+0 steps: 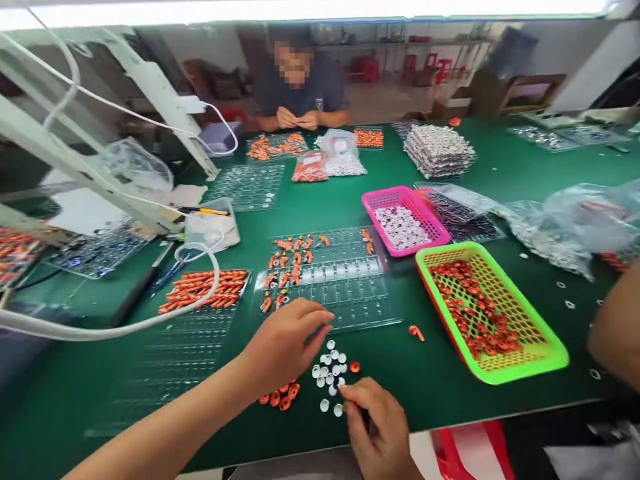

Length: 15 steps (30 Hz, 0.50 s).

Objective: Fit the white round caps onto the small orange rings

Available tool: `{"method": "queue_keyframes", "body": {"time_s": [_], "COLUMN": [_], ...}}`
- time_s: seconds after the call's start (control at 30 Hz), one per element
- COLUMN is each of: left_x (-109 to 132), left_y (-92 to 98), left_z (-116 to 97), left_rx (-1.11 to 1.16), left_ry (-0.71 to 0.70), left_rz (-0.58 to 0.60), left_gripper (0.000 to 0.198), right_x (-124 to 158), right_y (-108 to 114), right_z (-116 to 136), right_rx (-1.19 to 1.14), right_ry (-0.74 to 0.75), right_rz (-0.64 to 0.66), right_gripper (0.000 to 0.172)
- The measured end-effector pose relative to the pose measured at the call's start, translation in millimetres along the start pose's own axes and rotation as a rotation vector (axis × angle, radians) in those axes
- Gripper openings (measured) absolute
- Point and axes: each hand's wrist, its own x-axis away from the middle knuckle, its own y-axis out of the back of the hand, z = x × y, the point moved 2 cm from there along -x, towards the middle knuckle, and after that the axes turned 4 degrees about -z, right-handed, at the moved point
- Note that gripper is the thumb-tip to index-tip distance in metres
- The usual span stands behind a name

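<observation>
My left hand [284, 345] reaches over the green table, fingers curled and pinched above a small heap of white round caps [330, 371]. A few orange ring-shaped parts [280, 398] lie just under its wrist. My right hand [376, 427] is near the table's front edge, fingertips pinched at the lower side of the white caps; what they grip is too small to name. Beyond my left hand lies a clear plastic blister tray [327, 277], partly filled with orange parts on its left side. One orange part [416, 331] lies loose to the right.
A green basket [530, 357] of orange parts and a pink basket [373, 207] of white caps stand to the right. Filled trays [205, 288], plastic bags, a white hose and a machine frame occupy the left. Another person sits opposite, handling parts; someone's arm [617, 327] shows at right.
</observation>
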Motion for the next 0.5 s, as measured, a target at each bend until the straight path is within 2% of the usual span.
{"method": "queue_keyframes", "body": {"time_s": [0.13, 0.2, 0.33, 0.43, 0.5], "left_x": [-55.0, -75.1, -99.6, -106.0, -107.7], "left_y": [-47.4, -70.7, -105.3, -118.8, -126.3], "left_z": [-52.6, -70.3, -84.9, -89.8, -92.3], "left_rx": [0.059, 0.045, -0.128, -0.166, -0.164], "left_ry": [-0.295, -0.432, -0.533, -0.567, -0.566], "left_rz": [0.219, 0.287, 0.372, 0.501, 0.594], "left_gripper": [0.022, 0.022, 0.015, 0.014, 0.017], "right_x": [2.2, 2.4, 2.1, 7.2, 10.6], "right_y": [0.1, 1.7, 6.1, 4.0, 0.1], "right_z": [2.5, 4.0, 4.4, -2.9, -11.5], "right_rx": [-0.007, 0.018, 0.038, 0.06, 0.093], "right_ry": [-0.008, -0.016, 0.029, 0.073, 0.02], "right_rz": [-0.028, -0.03, -0.022, -0.028, -0.11], "right_gripper": [0.027, 0.026, 0.024, 0.024, 0.021]}}
